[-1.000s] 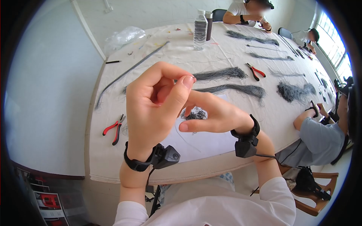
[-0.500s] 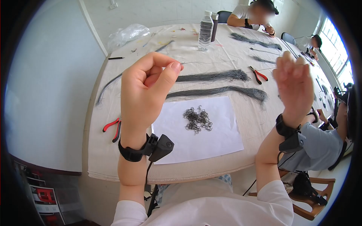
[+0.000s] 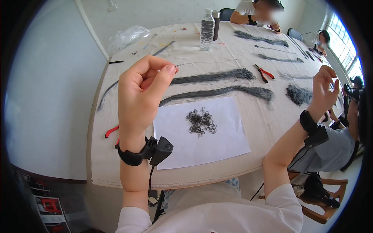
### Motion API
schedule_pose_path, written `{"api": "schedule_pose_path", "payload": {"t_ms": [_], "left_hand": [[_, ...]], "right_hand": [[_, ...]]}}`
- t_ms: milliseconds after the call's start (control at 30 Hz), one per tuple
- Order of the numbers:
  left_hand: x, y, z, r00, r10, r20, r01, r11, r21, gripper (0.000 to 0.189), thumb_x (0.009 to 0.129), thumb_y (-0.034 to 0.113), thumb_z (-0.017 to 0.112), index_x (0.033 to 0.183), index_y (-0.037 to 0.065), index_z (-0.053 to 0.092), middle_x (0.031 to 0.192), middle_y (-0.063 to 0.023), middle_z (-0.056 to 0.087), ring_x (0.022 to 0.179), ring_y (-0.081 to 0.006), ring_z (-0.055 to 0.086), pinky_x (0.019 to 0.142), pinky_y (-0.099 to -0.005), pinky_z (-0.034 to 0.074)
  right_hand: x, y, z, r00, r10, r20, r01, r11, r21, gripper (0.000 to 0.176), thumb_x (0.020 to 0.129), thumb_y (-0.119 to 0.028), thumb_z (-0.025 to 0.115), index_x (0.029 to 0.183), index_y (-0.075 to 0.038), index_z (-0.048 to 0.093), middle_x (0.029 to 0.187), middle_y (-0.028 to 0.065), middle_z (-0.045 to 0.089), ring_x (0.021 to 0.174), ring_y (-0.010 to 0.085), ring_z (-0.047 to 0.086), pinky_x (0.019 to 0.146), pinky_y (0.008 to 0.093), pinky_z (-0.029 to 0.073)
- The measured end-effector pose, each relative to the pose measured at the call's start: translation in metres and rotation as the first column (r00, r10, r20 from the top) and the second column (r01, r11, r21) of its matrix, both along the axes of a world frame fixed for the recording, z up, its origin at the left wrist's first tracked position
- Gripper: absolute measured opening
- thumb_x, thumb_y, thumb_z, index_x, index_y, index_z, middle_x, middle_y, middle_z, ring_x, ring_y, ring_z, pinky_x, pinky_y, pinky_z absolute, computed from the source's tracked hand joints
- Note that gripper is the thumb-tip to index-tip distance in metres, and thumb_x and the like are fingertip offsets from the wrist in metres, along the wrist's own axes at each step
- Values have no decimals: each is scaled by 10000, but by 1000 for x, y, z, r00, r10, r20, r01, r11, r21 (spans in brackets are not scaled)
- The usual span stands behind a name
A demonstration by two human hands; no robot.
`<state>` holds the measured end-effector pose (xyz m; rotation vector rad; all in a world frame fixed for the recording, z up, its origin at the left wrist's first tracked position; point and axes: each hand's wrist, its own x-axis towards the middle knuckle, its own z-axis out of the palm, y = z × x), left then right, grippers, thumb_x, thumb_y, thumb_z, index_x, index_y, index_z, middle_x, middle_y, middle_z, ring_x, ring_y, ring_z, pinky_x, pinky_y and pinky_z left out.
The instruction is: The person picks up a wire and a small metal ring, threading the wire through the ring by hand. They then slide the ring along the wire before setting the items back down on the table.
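I have the left hand (image 3: 142, 91) raised over the desk (image 3: 268, 120), with thumb and forefinger pinched tight on one end of a thin wire (image 3: 202, 63). From that pinch the wire runs lengthwise to the right, roughly level, toward the right hand (image 3: 324, 89). That hand is held up well apart with its fingers curled, and I cannot tell whether they grip anything. Below, a heap of small rings (image 3: 201, 122) lies on white paper (image 3: 221, 147), nearer the left hand.
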<state>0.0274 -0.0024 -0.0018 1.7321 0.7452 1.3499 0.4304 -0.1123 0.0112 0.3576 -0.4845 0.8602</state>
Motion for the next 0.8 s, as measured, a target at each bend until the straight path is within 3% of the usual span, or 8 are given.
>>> {"api": "schedule_pose_path", "payload": {"t_ms": [67,167,267,333,400,467,633,800], "left_hand": [[0,-1,1,1000,0,-3,0,1000,-3,139,885,129,620,830,5,650,544,98,401,516,13,263,495,-185,206],[1,-4,3,1000,0,-13,0,1000,-7,134,884,127,623,831,7,649,543,100,403,513,15,261,489,-183,200],[4,-7,0,999,-27,-46,29,998,52,114,877,114,629,823,15,645,540,103,397,510,16,258,481,-183,191],[7,-11,-1,996,-56,-71,64,992,110,102,872,106,633,816,21,641,538,105,390,508,16,257,476,-183,186],[12,-21,0,991,-71,-109,84,989,120,73,852,87,648,805,33,634,531,103,373,501,10,250,469,-189,180],[14,-27,0,988,-70,-140,88,988,127,58,840,80,654,805,36,634,526,97,364,496,5,247,466,-194,179],[17,-33,1,976,-46,-211,84,981,175,32,807,57,667,805,44,639,516,76,344,482,-13,242,458,-213,177],[17,-34,2,967,-53,-251,111,969,222,30,791,40,671,798,49,643,516,53,355,470,-30,260,451,-223,191]], "right_hand": [[9,1,-3,991,118,-58,-115,992,58,38,858,-46,491,889,-25,482,825,67,475,652,138,439,563,251,341],[12,6,-1,957,6,291,-12,1000,21,114,841,-26,499,951,-8,476,816,46,457,524,99,380,465,214,299],[-50,8,12,749,-182,637,238,971,-3,144,855,-10,501,994,25,503,849,58,488,464,64,330,460,187,275],[-92,9,11,423,-283,861,485,873,48,213,860,-5,516,1065,55,526,942,92,545,478,48,339,462,165,258],[-105,21,-2,-27,-352,936,595,747,298,417,963,-80,435,1357,58,419,897,74,591,456,-3,349,395,183,252],[-139,26,1,-164,-332,929,572,735,364,432,956,-68,468,1360,66,396,821,78,620,518,31,476,470,170,375],[-171,30,-8,-159,-81,984,581,798,160,364,886,100,504,1224,35,387,837,133,663,797,175,671,752,247,517],[-175,31,-7,-280,-54,958,598,771,218,285,871,136,493,1100,-3,395,837,129,674,824,170,678,726,224,513]]}}
